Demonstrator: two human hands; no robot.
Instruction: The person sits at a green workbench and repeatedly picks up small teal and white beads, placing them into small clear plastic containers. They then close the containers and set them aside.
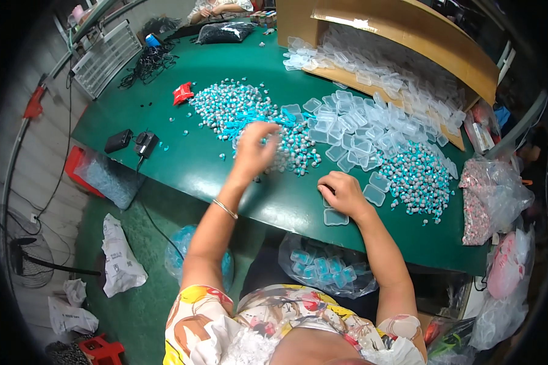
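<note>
My left hand (pixel 254 152) is over the near side of a heap of small grey-and-turquoise round pieces (pixel 228 103). Its fingers are bent and blurred, so whether they grip a piece does not show. Slim bright turquoise pieces (pixel 245 121) lie on the heap just beyond it. Close to the table's front edge, my right hand (pixel 347 194) rests low with its fingers curled in; what they hold is hidden. Right below that hand, a small clear plastic box (pixel 335 217) lies flat. Many more clear boxes (pixel 353 125) are piled beyond it, beside a second heap of similar pieces (pixel 417 176).
An open cardboard box (pixel 402 30) at the back spills clear boxes onto the green table (pixel 195 176). Black adapters (pixel 145 144) with a cable and a red packet (pixel 182 93) are at left. A bag of filled boxes (pixel 326 267) hangs by my lap. Another person's hands (pixel 210 11) are at the far end.
</note>
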